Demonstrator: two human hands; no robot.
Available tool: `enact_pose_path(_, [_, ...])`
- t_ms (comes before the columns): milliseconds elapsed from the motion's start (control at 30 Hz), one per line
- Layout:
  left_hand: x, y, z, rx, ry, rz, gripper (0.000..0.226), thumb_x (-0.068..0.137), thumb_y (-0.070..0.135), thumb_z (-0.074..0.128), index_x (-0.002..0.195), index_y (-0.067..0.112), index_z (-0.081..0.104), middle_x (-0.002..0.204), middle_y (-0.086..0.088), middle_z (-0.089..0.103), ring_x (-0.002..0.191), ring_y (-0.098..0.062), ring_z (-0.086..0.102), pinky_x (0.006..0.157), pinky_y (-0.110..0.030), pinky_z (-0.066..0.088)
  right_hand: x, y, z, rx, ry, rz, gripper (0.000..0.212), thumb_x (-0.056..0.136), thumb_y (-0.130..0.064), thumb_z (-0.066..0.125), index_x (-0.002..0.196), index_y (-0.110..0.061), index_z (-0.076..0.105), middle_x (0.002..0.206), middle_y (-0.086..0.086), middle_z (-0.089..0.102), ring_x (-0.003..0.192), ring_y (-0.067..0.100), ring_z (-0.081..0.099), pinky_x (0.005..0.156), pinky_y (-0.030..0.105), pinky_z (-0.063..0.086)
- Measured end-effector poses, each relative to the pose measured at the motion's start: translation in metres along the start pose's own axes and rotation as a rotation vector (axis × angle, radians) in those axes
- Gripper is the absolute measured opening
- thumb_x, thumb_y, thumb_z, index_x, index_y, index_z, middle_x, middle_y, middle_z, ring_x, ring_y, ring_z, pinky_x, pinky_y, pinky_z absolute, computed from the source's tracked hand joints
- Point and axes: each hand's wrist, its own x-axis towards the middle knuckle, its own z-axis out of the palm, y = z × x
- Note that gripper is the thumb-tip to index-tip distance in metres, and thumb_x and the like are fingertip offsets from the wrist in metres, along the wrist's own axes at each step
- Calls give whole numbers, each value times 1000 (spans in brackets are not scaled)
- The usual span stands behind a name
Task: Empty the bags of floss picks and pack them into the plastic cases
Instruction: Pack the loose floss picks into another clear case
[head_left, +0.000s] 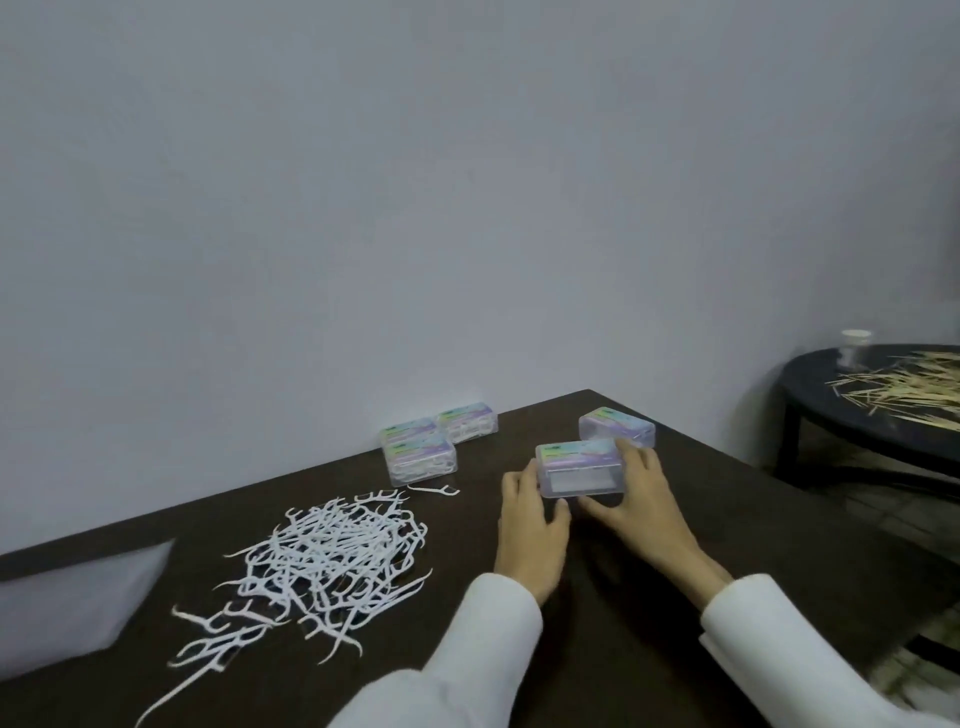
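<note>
A clear plastic case (579, 470) with a pastel label sits on the dark table (649, 644), and both hands hold it. My left hand (530, 525) grips its left end; my right hand (636, 499) grips its right end, fingers over the top. A loose pile of white floss picks (332, 551) lies to the left of my hands. A second clear case (617, 427) stands just behind the held one. Against the wall sit filled cases: a stack of two (420, 457) and one more (467, 421) behind it.
A flat empty clear bag (78, 608) lies at the table's left edge. One stray pick (434, 489) lies in front of the stack. To the right stands a round dark side table (831, 415) with a heap of wooden sticks (914, 389) and a small white cup (854, 345).
</note>
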Motion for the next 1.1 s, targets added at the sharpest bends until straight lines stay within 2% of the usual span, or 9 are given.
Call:
enact_pose_path(267, [-16, -39, -79, -4, 383, 31, 39, 92, 16, 57, 129, 17, 45, 129, 1, 47, 117, -15, 49, 98, -38, 46, -5, -62, 62, 468, -132, -92, 66, 77, -23, 74, 129, -28, 35, 133, -5, 44, 110, 3, 45, 79, 8, 37])
enact_pose_path(400, [-25, -51, -99, 57, 426, 77, 39, 93, 19, 55, 131, 18, 43, 129, 2, 48, 119, -13, 48, 100, -35, 44, -6, -71, 84, 502, -151, -96, 66, 73, -31, 76, 126, -31, 36, 126, -6, 50, 112, 8, 49, 83, 16, 40])
enact_pose_path(533, [-29, -52, -108, 200, 445, 139, 46, 96, 21, 49, 140, 19, 36, 131, 0, 46, 121, -13, 45, 100, -23, 35, -10, -77, 90, 517, -113, -107, 73, 71, -33, 77, 133, -24, 39, 128, -4, 50, 110, 6, 50, 80, 10, 40])
enact_pose_path(633, [-31, -55, -107, 350, 407, 176, 45, 98, 37, 40, 142, 34, 33, 122, 2, 49, 111, -14, 48, 98, -33, 39, -14, -78, 88, 495, -64, -154, 71, 72, -34, 76, 132, -24, 39, 130, -4, 47, 111, 6, 50, 79, 10, 43])
enact_pose_path(733, [-30, -56, -106, 563, 408, 171, 57, 93, 60, 17, 134, 36, 47, 116, 0, 57, 108, -18, 54, 95, -41, 43, -17, -77, 84, 486, -18, -192, 70, 71, -36, 74, 132, -22, 42, 131, -3, 46, 116, 9, 49, 84, 16, 46])
enact_pose_path(833, [-26, -57, -103, 766, 458, 243, 43, 91, 44, 32, 114, 29, 64, 105, -2, 65, 96, -21, 65, 83, -44, 53, -19, -80, 81, 465, 23, -205, 71, 68, -45, 67, 130, -21, 44, 127, -3, 47, 115, 11, 49, 81, 15, 46])
enact_pose_path(933, [-23, -60, -101, 851, 449, 384, 27, 84, 27, 59, 111, 24, 64, 99, 1, 66, 88, -17, 67, 81, -39, 55, -19, -80, 81, 431, 29, -221, 66, 67, -47, 64, 126, -26, 44, 123, -5, 46, 113, 12, 49, 79, 13, 46])
enact_pose_path(1000, [-23, -59, -102, 867, 396, 415, 45, 68, 21, 80, 111, 22, 64, 96, 4, 68, 85, -13, 68, 81, -36, 55, -19, -78, 81, 422, 30, -214, 63, 67, -48, 63, 124, -30, 42, 124, -5, 47, 114, 14, 50, 85, 19, 48])
enact_pose_path(1100, [-23, -59, -103, 956, 328, 428, 61, 50, 21, 90, 107, 20, 69, 92, 6, 70, 81, -9, 68, 81, -33, 54, -21, -76, 80, 377, 39, -203, 67, 67, -51, 62, 128, -28, 44, 131, 0, 47, 118, 17, 49, 96, 37, 48])
